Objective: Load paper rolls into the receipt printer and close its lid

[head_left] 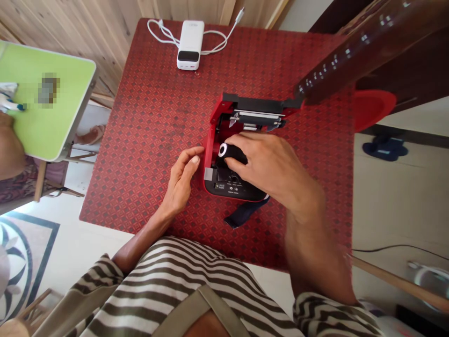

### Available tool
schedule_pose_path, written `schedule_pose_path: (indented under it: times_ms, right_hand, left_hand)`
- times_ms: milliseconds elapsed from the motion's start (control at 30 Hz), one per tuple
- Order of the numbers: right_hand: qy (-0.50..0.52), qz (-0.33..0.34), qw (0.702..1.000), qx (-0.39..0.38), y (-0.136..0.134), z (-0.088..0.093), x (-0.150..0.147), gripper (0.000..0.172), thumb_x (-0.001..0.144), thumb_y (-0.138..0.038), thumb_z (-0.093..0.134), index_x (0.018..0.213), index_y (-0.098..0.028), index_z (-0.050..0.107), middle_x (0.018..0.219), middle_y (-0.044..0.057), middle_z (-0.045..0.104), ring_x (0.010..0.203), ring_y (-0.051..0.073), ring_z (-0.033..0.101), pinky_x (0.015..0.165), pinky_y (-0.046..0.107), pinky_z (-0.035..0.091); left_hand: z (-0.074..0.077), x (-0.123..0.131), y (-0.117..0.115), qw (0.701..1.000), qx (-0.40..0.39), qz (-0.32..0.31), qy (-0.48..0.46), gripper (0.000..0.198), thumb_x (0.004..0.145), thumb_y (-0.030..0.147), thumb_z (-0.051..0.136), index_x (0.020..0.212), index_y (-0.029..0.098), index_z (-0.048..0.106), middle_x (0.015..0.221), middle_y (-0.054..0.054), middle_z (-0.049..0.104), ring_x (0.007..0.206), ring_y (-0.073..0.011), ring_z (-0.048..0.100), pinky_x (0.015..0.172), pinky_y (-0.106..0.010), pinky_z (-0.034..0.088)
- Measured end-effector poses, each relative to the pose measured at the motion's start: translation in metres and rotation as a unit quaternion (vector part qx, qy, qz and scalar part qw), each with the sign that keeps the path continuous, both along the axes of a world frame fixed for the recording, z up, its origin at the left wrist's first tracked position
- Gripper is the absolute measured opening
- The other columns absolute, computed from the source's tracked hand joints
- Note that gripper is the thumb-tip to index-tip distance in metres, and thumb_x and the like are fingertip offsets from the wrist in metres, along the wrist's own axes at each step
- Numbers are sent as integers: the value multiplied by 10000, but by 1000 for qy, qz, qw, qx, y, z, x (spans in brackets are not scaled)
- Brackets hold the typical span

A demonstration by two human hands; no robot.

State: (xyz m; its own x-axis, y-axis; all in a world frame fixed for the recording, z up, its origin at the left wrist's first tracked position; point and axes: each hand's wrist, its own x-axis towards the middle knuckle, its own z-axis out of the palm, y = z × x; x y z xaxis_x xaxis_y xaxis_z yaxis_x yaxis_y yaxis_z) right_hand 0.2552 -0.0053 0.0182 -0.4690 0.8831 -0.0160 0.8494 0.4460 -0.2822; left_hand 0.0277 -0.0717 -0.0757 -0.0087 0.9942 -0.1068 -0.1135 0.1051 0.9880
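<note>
My right hand reaches into a red and black machine, probably a small printer, whose lid is raised. Its fingers close round a black roll with a white core ring at the left end. My left hand is beside the machine's left wall, fingers extended and holding nothing; whether the fingertips touch the wall I cannot tell. The raised lid carries a roller and metal parts on its inner side. A dark strap sticks out from under the machine's front.
On the red patterned table, a white power bank lies with its white cable at the back. A brown glossy post slants in from the upper right. Another person's arm rests by a green table at left.
</note>
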Motion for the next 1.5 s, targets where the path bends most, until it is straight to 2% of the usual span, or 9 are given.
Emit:
schedule_pose_path:
  times_ms: [300, 433, 567, 700, 1000, 1133, 1233, 1300, 1500]
  right_hand:
    - [321, -131, 936, 62, -50, 25, 51, 201, 1092, -417, 863, 1291, -410, 892, 1264, 47, 975, 1122, 376, 934, 1070, 614, 762]
    - [432, -299, 840, 137, -35, -29, 82, 156, 1112, -432, 763, 1241, -380, 834, 1293, 141, 951, 1259, 427, 923, 1061, 663, 748]
    - [455, -371, 800, 122, -9, -100, 97, 245, 1026, -483, 869, 1200, -320, 812, 1202, 115, 939, 1132, 351, 906, 1044, 607, 760]
    - [449, -354, 813, 108, -1, -129, 91, 354, 925, -524, 937, 1182, -311, 819, 1149, 38, 935, 1097, 300, 911, 1015, 531, 758]
    - [396, -312, 861, 73, -9, -132, 69, 285, 945, -361, 884, 1223, -301, 860, 1195, 65, 985, 1106, 295, 928, 1015, 481, 748]
    - [404, -308, 860, 52, -14, -131, 78, 491, 887, -324, 924, 1371, -302, 849, 1330, 91, 988, 1145, 323, 943, 1039, 535, 775]
    - [398, -321, 859, 36, -41, -118, 94, 626, 882, -351, 949, 1497, -330, 836, 1491, 110, 961, 1286, 362, 931, 1119, 610, 777]
    - [374, -330, 867, -13, -69, -105, 104, 432, 1025, -415, 870, 1452, -350, 883, 1390, 89, 976, 1240, 336, 926, 1186, 621, 756]
    - [362, -277, 878, -143, -130, -84, 94, 493, 950, -399, 938, 1441, -358, 945, 1365, 64, 979, 999, 305, 893, 1009, 567, 778]
  left_hand:
    - [-7, -2, 0, 1000, 11, 7, 19, 630, 1212, 874, 713, 1481, 324, 862, 1524, -111, 914, 1447, -363, 832, 1297, -575, 646]
    - [-11, -4, 1, 999, 24, 3, 37, 576, 1249, 839, 678, 1498, 349, 850, 1545, -103, 909, 1448, -353, 840, 1245, -558, 697]
    - [-9, -5, 2, 999, 26, 2, 44, 579, 1252, 846, 668, 1504, 356, 846, 1578, -100, 910, 1498, -364, 843, 1237, -569, 719]
    - [-3, -4, 3, 1000, 5, 7, 18, 643, 1190, 900, 741, 1466, 330, 855, 1520, -104, 949, 1440, -380, 892, 1228, -590, 717]
    - [2, -4, 3, 1000, -8, 15, 10, 670, 1146, 917, 796, 1440, 320, 867, 1506, -105, 962, 1426, -380, 906, 1218, -582, 724]
    - [1, -5, 3, 1000, -5, 0, 14, 642, 1203, 884, 739, 1487, 317, 836, 1529, -116, 948, 1457, -376, 899, 1241, -582, 717]
    - [1, -5, 1, 1000, 0, -1, 18, 632, 1222, 870, 713, 1492, 311, 832, 1502, -115, 950, 1426, -367, 907, 1230, -572, 721]
    - [1, -4, 0, 1000, 3, 4, 22, 645, 1214, 880, 721, 1486, 308, 842, 1499, -113, 951, 1412, -368, 908, 1226, -569, 725]
    - [-2, -5, 0, 999, 13, 1, 33, 601, 1230, 863, 717, 1498, 342, 848, 1559, -100, 932, 1435, -367, 898, 1216, -572, 747]
